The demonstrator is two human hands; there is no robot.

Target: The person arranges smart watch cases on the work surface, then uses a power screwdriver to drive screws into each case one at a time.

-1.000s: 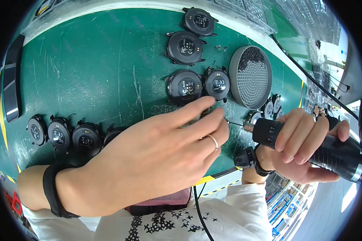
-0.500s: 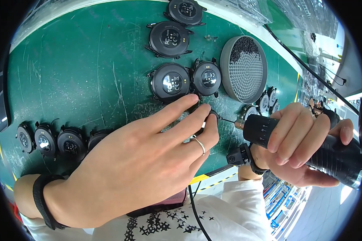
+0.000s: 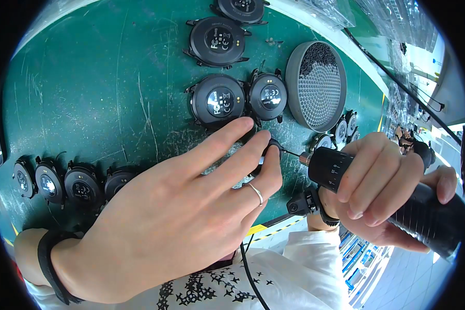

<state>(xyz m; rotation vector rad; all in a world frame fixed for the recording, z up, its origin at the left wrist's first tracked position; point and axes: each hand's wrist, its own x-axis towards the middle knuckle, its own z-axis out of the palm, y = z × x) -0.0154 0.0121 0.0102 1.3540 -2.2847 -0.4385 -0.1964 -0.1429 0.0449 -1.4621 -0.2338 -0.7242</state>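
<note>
My left hand [image 3: 186,206], with a ring and a black wristband, is closed around a small black watch case [image 3: 275,145] on the green mat. Its fingers hide most of that case. In my right hand [image 3: 382,181] lies a black electric screwdriver [image 3: 329,168], held nearly level. Its thin bit points left and meets the edge of the watch case; the exact contact is too small to tell. Just beyond my left fingertips lie two black watch cases, a larger one [image 3: 218,102] and a smaller one [image 3: 267,97], backs up.
A round grey dish [image 3: 291,90] with a dimpled floor holds many tiny black screws. More watch cases lie at the far side [image 3: 217,42], in a row at left [image 3: 82,185] and right of the dish [image 3: 341,130]. A dark cable [image 3: 392,77] crosses at upper right.
The whole view has shifted slightly. The screwdriver's rear end has dipped a little, while its bit stays at the watch case. My left hand keeps its grip.
</note>
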